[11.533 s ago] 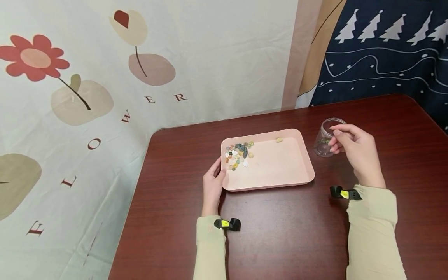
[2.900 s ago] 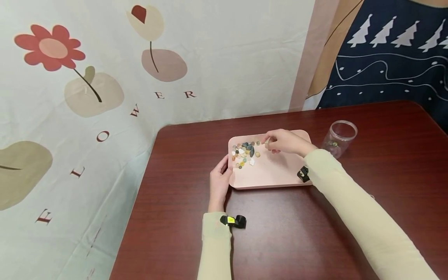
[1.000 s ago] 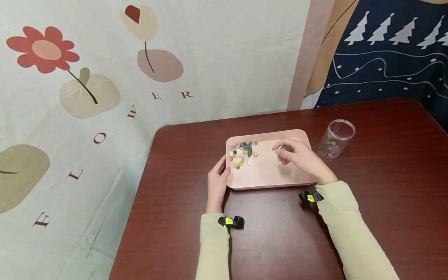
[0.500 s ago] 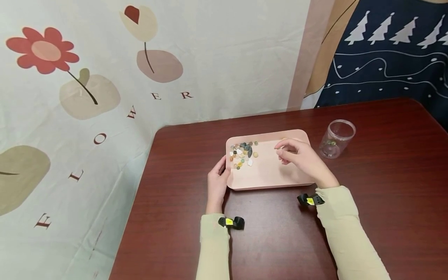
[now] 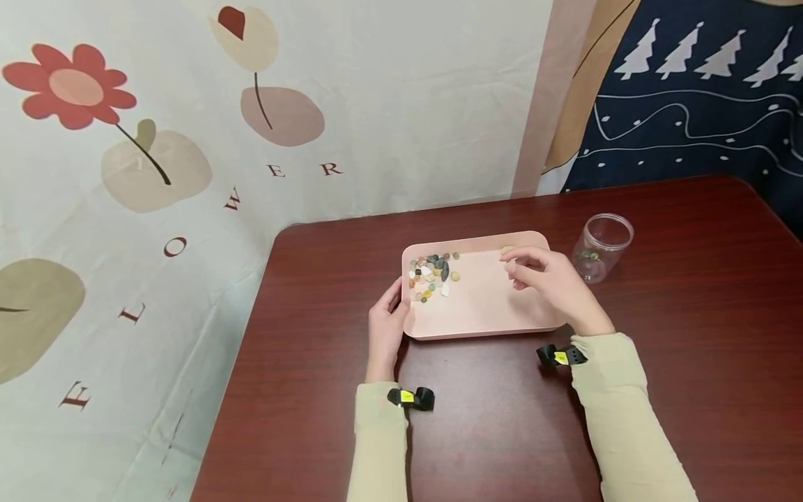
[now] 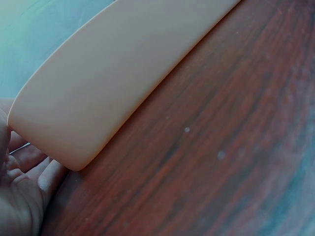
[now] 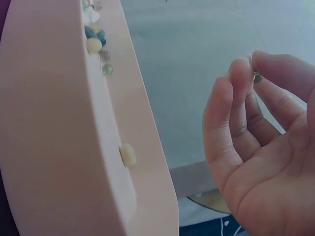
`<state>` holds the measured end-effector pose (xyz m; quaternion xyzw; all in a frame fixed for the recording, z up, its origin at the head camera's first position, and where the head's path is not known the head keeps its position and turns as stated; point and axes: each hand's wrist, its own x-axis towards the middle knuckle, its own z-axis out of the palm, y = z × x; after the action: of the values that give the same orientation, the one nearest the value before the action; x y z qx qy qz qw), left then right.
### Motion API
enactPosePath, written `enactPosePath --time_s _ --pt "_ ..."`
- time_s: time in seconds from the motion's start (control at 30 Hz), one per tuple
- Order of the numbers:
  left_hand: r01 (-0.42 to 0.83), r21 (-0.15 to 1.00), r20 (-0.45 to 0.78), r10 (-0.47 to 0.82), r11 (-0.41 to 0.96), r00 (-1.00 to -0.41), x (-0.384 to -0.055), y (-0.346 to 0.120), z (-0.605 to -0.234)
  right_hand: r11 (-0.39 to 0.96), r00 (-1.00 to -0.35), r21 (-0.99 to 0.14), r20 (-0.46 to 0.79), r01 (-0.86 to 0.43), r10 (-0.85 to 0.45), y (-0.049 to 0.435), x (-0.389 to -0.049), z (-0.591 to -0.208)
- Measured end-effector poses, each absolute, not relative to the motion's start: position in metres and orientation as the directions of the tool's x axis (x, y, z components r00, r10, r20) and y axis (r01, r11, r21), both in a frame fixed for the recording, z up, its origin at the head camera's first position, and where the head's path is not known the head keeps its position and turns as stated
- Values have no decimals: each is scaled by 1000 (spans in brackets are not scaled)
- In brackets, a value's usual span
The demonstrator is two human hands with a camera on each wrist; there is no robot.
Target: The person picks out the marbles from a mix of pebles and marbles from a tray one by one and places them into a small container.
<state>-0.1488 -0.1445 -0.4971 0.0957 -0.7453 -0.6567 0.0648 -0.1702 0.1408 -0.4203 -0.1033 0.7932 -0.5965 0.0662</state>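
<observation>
In the head view my left hand [image 5: 385, 331] grips the left side of a pink tray [image 5: 483, 300]; in the left wrist view its fingers lie against the tray's corner [image 6: 74, 147]. My right hand [image 5: 552, 286] is raised over the tray's right part. In the right wrist view its thumb and a finger pinch a small green glass bead [image 7: 257, 77], mostly hidden between the tips. Several mixed stones and beads [image 5: 433, 272] lie at the tray's left end. A pale yellow stone [image 7: 128, 155] rests by the far wall, partly behind my right hand in the head view.
A clear jar [image 5: 602, 247] stands without a lid just right of the tray, with a few green beads low inside. The dark red wooden table [image 5: 489, 418] ends at a printed cloth [image 5: 408, 104] behind and a navy tree-pattern cloth [image 5: 690, 125] at the right.
My right hand went from the jar to the beads at the tray's left half, then rose and drew back right, now with a green bead. My left hand kept its grip on the tray.
</observation>
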Motion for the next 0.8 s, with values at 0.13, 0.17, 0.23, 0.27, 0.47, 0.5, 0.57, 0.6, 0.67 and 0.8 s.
enactPosePath --time_s 0.13,0.17,0.23,0.27,0.47,0.5,0.57,0.6,0.67,0.8 --pt "-49 991 -18 -232 126 -972 -149 -144 -497 273 -976 -958 22 -82 -216 149 -171 -420" --pt "-52 991 -21 -234 127 -972 -149 -144 -497 268 -977 -960 21 -79 -213 150 -171 -420" --pt "-58 991 -28 -235 124 -972 -149 -144 -497 272 -980 -961 2 -58 -200 153 -170 -419" --pt "-64 991 -34 -234 122 -972 -149 -144 -497 274 -981 -961 -9 -45 -192 155 -169 -418" --pt "-67 992 -42 -220 108 -975 -149 -144 -497 280 -987 -959 -17 -29 -159 163 -166 -416" --pt "-67 992 -42 -221 108 -974 -149 -143 -498 279 -988 -960 -8 -36 -155 164 -167 -416" --pt "-69 991 -42 -229 114 -973 -149 -143 -498 270 -990 -962 8 -47 -143 167 -167 -415" --pt "-70 991 -41 -233 117 -972 -149 -143 -498 264 -991 -963 15 -50 -136 169 -167 -415" --pt "-67 990 -36 -242 123 -970 -149 -143 -499 245 -992 -968 28 -57 -119 172 -167 -415" --pt "-56 989 -21 -247 134 -969 -149 -143 -500 185 -994 -981 41 -58 -97 178 -166 -414"
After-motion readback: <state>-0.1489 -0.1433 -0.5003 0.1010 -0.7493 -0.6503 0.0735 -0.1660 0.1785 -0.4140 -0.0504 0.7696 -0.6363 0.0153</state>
